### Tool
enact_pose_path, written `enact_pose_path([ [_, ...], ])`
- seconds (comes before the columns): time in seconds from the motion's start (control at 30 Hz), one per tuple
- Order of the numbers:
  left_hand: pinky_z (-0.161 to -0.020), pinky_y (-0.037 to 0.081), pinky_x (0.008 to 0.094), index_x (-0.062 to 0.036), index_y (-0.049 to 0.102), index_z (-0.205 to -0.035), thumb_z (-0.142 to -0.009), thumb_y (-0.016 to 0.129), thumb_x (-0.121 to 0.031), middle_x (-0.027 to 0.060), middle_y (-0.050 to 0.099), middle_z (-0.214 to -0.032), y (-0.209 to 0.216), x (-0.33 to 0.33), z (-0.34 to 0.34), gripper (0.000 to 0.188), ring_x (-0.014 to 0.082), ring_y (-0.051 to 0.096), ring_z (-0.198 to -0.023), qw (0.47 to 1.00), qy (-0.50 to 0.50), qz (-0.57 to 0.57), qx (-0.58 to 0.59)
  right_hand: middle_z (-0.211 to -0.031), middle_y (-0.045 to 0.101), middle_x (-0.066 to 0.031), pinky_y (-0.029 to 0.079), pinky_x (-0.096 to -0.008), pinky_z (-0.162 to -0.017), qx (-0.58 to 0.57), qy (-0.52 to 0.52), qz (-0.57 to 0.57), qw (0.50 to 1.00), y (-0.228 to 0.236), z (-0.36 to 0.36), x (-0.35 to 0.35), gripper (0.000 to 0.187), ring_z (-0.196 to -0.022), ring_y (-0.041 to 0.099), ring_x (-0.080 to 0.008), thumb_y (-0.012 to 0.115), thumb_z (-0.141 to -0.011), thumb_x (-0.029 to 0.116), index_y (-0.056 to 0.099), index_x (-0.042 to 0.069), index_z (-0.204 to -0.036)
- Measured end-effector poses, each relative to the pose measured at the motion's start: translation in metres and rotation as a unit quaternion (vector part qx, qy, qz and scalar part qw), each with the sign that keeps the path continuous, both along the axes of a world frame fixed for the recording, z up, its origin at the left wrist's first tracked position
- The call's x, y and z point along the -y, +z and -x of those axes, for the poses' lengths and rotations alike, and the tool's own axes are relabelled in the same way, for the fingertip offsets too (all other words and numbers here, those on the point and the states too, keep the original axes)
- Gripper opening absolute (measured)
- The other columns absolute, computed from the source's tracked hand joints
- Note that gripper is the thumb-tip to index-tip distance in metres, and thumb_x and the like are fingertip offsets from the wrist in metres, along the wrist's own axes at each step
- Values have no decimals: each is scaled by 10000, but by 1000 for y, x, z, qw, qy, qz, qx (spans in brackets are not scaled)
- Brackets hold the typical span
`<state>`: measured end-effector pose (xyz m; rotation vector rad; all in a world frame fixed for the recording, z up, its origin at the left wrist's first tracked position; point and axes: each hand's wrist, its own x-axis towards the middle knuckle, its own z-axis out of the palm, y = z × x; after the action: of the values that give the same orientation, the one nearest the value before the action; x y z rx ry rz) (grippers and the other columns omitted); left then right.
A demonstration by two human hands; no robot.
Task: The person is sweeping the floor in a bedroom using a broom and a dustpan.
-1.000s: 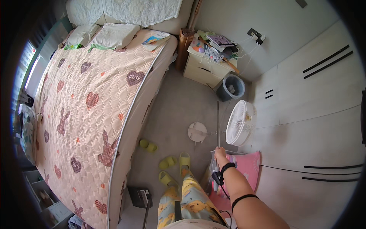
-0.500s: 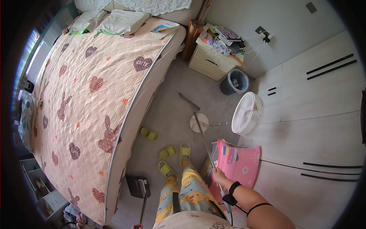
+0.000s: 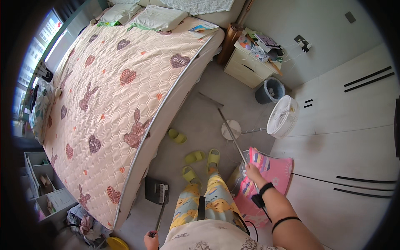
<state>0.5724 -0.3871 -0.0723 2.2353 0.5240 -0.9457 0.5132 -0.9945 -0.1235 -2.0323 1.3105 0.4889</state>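
Note:
My right hand [image 3: 254, 171] is closed around the long metal handle of a broom [image 3: 233, 137]. The handle slants forward and left past the round white fan base [image 3: 231, 130]. Its thin, dark broom head [image 3: 210, 99] is at the floor between the bed and the nightstand. Low in the picture, my left hand [image 3: 151, 240] grips the upright handle of a black dustpan [image 3: 155, 191]. The pan sits by the floor beside the bed's edge, left of my legs. I cannot make out any sweepings in it.
A bed [image 3: 112, 100] with a patterned cover fills the left. Loose green slippers [image 3: 195, 156] lie ahead of my feet. On the right are a white fan [image 3: 283, 116], a pink cloth [image 3: 271, 175] and pale wardrobe doors [image 3: 325, 141]. A bin [image 3: 266, 92] stands near the nightstand [image 3: 250, 66].
The view has shifted, so the room appears further right. The broom head has moved left toward the bed. My left hand on the dustpan handle shows more fully now.

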Motion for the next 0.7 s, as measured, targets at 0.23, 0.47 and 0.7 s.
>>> enact_pose_path([
  [0.23, -495, 392, 213, -11, 628, -762, -668, 577, -49, 11, 562, -596, 18, 13, 12, 114, 56, 478, -536, 999, 13, -30, -6, -976, 533, -307, 379, -485, -848, -85, 25, -7, 996, -27, 1, -49, 378, -968, 489, -446, 341, -885, 320, 491, -10, -992],
  [0.47, -529, 423, 281, -44, 622, -738, -668, 567, -69, 74, 568, -587, 24, 20, 15, 93, 149, 535, -528, 998, -3, -56, 13, -925, 580, -230, 416, -494, -755, -166, 90, -47, 981, 76, 133, -76, 329, -861, 544, -416, 371, -868, 335, 478, 58, -1010],
  [0.7, -551, 434, 289, -63, 633, -756, -681, 563, -94, 84, 585, -608, 48, 45, -3, 107, 185, 562, -561, 994, -24, -104, -10, -843, 594, -217, 422, -488, -722, -80, 101, 43, 991, 59, 52, -32, 308, -819, 551, -408, 379, -865, 325, 503, 53, -938],
])
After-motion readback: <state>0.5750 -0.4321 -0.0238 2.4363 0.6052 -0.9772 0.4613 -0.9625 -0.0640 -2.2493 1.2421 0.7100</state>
